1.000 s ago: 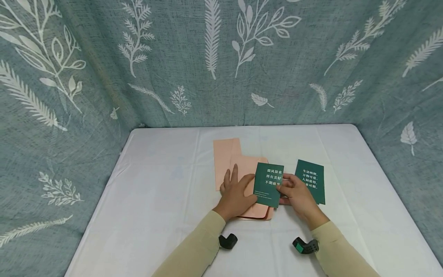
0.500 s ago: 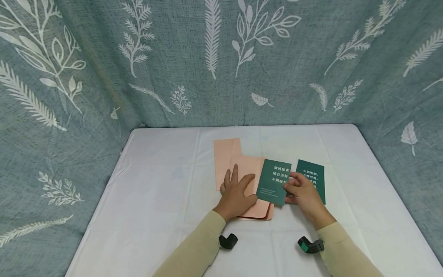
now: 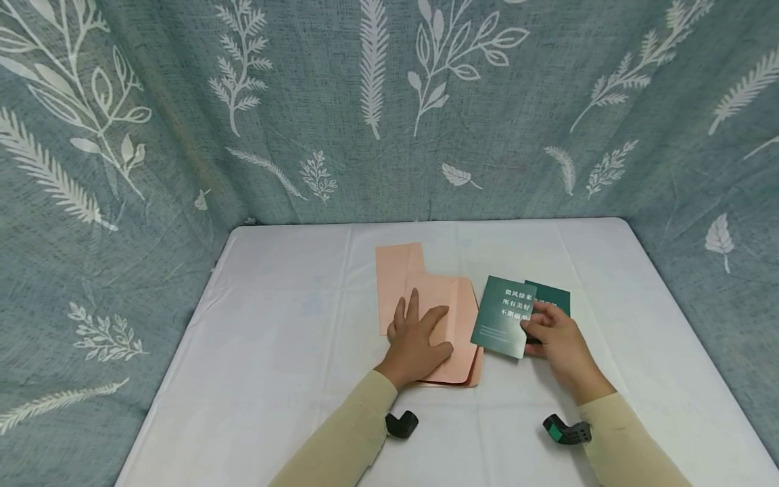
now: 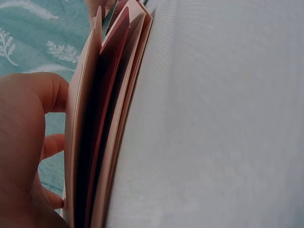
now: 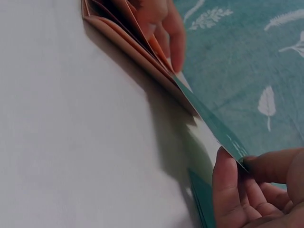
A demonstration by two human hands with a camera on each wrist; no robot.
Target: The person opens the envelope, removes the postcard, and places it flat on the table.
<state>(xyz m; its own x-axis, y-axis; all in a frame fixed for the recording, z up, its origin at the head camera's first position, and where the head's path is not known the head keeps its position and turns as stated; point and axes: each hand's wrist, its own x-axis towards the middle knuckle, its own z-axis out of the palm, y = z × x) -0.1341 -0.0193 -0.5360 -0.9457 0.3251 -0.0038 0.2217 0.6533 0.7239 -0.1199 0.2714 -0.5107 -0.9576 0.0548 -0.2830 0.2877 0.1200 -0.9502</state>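
My right hand (image 3: 562, 345) pinches a green card (image 3: 500, 311) with white printed characters by its right edge, thumb on top. In the right wrist view the card (image 5: 209, 114) slants above the white cloth. Behind it, partly covered in the head view, lies a second green card (image 3: 550, 295). My left hand (image 3: 416, 341) rests with spread fingers on a stack of pink envelopes (image 3: 462, 325). Seen from the left wrist, the envelopes (image 4: 83, 118) gape at their near edge, showing a dark red inside, with fingertips touching the top one.
Another pink envelope (image 3: 392, 270) sticks out beyond the stack at its far left. Everything lies on a table with a white cloth (image 3: 280, 311). A teal curtain with white leaf prints (image 3: 365, 162) hangs behind the table and along both sides.
My right hand has moved right with the green card, from over the envelopes to partly over the second card. My left hand has stayed in place on the stack.
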